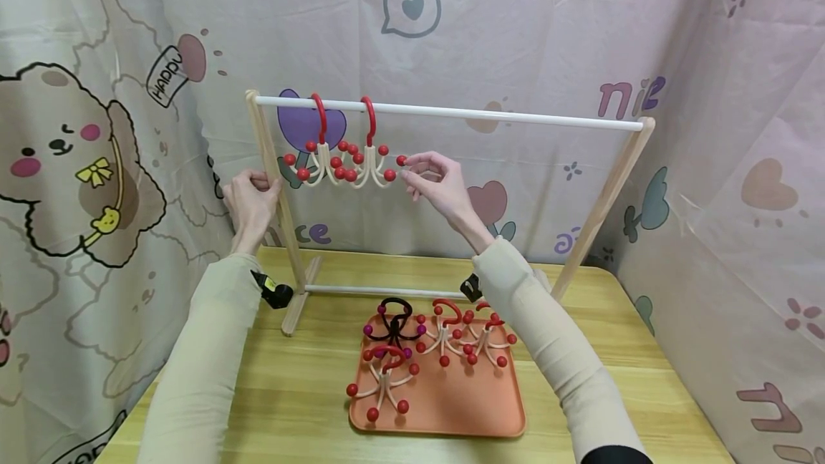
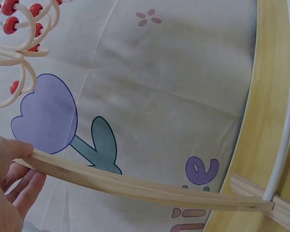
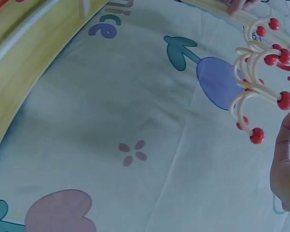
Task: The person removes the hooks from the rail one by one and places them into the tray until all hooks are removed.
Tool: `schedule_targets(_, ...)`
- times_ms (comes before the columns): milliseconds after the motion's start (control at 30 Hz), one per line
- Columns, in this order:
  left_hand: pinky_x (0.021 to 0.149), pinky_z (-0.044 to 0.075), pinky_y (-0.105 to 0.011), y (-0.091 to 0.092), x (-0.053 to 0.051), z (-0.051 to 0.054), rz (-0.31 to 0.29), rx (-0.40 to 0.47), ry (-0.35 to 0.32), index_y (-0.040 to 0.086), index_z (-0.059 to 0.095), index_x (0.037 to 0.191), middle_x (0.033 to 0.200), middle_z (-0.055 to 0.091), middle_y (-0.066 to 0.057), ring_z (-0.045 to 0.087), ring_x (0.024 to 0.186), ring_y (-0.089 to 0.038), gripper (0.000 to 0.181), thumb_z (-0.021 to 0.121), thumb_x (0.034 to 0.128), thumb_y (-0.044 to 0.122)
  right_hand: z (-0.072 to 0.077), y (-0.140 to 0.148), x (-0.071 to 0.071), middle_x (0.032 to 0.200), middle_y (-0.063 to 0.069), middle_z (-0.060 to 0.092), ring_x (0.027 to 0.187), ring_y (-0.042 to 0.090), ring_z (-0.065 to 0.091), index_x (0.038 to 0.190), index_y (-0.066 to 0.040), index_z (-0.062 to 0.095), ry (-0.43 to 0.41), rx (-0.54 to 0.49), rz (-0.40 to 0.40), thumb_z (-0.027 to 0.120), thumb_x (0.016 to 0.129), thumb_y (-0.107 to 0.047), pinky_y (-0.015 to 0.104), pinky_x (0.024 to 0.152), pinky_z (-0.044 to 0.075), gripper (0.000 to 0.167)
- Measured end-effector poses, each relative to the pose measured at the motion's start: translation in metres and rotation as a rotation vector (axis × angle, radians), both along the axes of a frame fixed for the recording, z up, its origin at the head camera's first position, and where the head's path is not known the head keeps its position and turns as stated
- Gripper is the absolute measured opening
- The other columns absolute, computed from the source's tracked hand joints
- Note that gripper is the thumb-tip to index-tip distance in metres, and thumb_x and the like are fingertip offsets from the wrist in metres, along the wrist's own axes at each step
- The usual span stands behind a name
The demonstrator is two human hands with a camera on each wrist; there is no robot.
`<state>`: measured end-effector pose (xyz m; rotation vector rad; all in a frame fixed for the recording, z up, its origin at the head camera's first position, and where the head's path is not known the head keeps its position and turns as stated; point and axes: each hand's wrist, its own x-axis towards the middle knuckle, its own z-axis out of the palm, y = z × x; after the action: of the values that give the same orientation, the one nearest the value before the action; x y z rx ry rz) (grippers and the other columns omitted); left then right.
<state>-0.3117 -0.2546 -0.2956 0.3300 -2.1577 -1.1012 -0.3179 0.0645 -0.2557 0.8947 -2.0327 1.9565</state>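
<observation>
Two cream multi-arm hangers with red hooks and red ball tips, a left one (image 1: pixel 323 156) and a right one (image 1: pixel 370 156), hang side by side from the white rod (image 1: pixel 451 112) of a wooden rack. My right hand (image 1: pixel 441 181) is at the outer red ball of the right hanger, thumb and forefinger pinching it at their tips. In the right wrist view the hand (image 3: pixel 287 164) is cut off by the edge, and the ball is partly hidden. My left hand (image 1: pixel 251 199) grips the rack's left wooden post (image 2: pixel 111 181) between thumb and fingers.
On the wooden table (image 1: pixel 296 392) lies an orange tray (image 1: pixel 464 407). It holds several hangers: a black one (image 1: pixel 394 328) with purple balls and cream ones (image 1: pixel 384 385) with red hooks. The rack's lower white bar (image 1: pixel 387 291) runs behind the tray. Printed curtains (image 1: pixel 515 41) surround the table.
</observation>
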Motion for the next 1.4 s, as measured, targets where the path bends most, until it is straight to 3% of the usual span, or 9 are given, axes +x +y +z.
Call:
schedule_targets(367,0.109,0.031,-0.048,0.000,0.002,0.001,-0.006,0.002,-0.006,-0.004,0.068,0.110,0.107,0.068,-0.025,0.047,0.118,-0.039,0.030,0.067,0.0946,0.022,0.022,-0.023,-0.008,0.080,-0.002,0.067,0.055,0.010,0.060,0.114,0.005,0.064,-0.038,-0.037,-0.054,0.071,0.091,-0.007,0.022,0.054,0.051,0.027)
schedule_targets(633,0.108,0.031,-0.047,0.001,0.002,0.002,-0.003,0.003,-0.019,-0.003,0.068,0.110,0.107,0.067,-0.023,0.046,0.116,-0.037,0.029,0.067,0.0950,0.022,0.034,-0.038,-0.011,0.084,0.005,0.071,0.058,0.016,0.064,0.113,0.000,0.066,-0.014,-0.023,-0.097,0.073,0.091,-0.014,0.025,0.049,0.046,0.027)
schedule_targets(800,0.108,0.032,-0.048,0.002,0.003,0.001,-0.001,-0.001,-0.020,-0.003,0.068,0.111,0.108,0.068,-0.024,0.047,0.117,-0.038,0.029,0.068,0.0951,0.022,0.038,-0.048,-0.014,0.080,0.000,0.069,0.061,0.023,0.065,0.113,-0.001,0.066,-0.024,-0.037,-0.109,0.074,0.090,-0.013,0.024,0.053,0.053,0.026)
schedule_targets(1000,0.107,0.032,-0.047,0.001,0.003,0.001,-0.002,0.003,-0.016,-0.004,0.068,0.111,0.109,0.068,-0.024,0.047,0.117,-0.038,0.029,0.068,0.0947,0.021,0.041,-0.058,-0.018,0.085,0.008,0.069,0.055,0.014,0.062,0.114,0.000,0.066,0.003,-0.023,-0.139,0.074,0.091,-0.011,0.028,0.054,0.056,0.027)
schedule_targets(1233,0.107,0.030,-0.048,0.000,0.003,0.000,-0.005,-0.008,-0.012,-0.004,0.068,0.110,0.108,0.068,-0.024,0.046,0.112,-0.036,0.030,0.068,0.0950,0.022,0.044,-0.063,-0.019,0.091,0.016,0.071,0.069,0.041,0.065,0.111,0.002,0.067,0.015,-0.008,-0.174,0.072,0.092,-0.009,0.025,0.053,0.055,0.023)
schedule_targets(1400,0.106,0.031,-0.048,0.001,0.002,0.000,-0.002,-0.013,-0.003,-0.004,0.068,0.109,0.106,0.068,-0.024,0.046,0.110,-0.036,0.029,0.068,0.0948,0.021,0.045,-0.064,-0.020,0.092,0.017,0.071,0.064,0.030,0.067,0.109,0.002,0.068,0.020,0.004,-0.197,0.071,0.092,-0.008,0.026,0.055,0.057,0.020)
